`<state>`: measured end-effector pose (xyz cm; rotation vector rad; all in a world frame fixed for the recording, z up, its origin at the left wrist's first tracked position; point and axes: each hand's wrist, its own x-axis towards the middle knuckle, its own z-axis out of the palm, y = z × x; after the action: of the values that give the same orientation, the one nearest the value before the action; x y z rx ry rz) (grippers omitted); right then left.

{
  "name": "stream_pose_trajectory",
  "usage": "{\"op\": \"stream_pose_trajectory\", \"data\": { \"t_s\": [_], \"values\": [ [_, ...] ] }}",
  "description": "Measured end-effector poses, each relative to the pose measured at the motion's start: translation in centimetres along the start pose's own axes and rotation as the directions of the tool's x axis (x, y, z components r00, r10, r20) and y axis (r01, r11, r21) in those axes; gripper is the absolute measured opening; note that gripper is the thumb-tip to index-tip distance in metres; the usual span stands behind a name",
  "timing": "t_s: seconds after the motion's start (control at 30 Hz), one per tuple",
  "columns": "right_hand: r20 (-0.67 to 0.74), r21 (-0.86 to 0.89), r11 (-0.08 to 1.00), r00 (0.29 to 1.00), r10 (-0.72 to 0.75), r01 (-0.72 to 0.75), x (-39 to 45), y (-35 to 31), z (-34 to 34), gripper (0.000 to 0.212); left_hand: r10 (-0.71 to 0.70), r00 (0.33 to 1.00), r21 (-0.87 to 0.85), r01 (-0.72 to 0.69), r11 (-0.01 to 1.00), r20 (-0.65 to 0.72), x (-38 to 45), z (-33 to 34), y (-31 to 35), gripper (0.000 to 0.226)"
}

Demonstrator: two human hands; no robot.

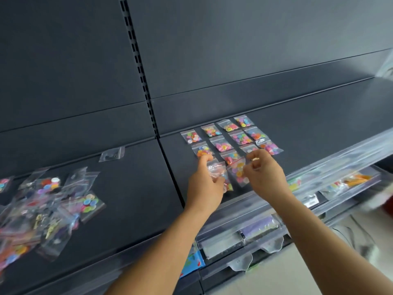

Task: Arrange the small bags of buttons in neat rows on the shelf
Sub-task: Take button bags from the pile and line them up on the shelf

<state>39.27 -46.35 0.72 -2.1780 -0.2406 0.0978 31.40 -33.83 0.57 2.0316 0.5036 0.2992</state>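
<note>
Several small clear bags of coloured buttons [231,136] lie in neat rows on the dark shelf [138,188], right of its centre seam. My left hand [204,186] grips a small stack of button bags [219,175] just in front of those rows. My right hand [264,173] pinches the edge of one bag of buttons [238,172] that lies at the front of the rows, beside the stack. A loose heap of unsorted button bags [42,207] covers the left part of the shelf.
A single bag with dark contents [111,154] lies alone at the back of the left shelf section. Clear plastic strips [319,167] front the shelf edge, and lower shelves [244,237] hold more packets. A slotted upright [140,69] runs up the back panel.
</note>
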Motion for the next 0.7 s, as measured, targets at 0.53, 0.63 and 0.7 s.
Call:
{"op": "stream_pose_trajectory", "data": {
  "t_s": [0.53, 0.63, 0.7],
  "values": [
    [0.215, -0.238, 0.932, 0.95, -0.226, 0.275, 3.0, 3.9, -1.2, 0.009, -0.09, 0.958, 0.474, 0.215, 0.854, -0.273, -0.7, 4.1, 0.7, 0.039],
    [0.249, -0.225, 0.889, 0.905, -0.344, 0.4, 3.0, 4.1, -1.9, 0.009, 0.064, 0.972, 0.534, 0.069, 0.843, -0.228, -1.2, 3.6, 0.9, 0.033],
    [0.331, -0.209, 0.826, 0.832, -0.445, 0.524, 3.2, 4.3, -2.3, 0.015, 0.119, 0.988, 0.552, -0.042, 0.833, -0.104, -1.6, 3.2, 0.8, 0.029]
  ]
}}
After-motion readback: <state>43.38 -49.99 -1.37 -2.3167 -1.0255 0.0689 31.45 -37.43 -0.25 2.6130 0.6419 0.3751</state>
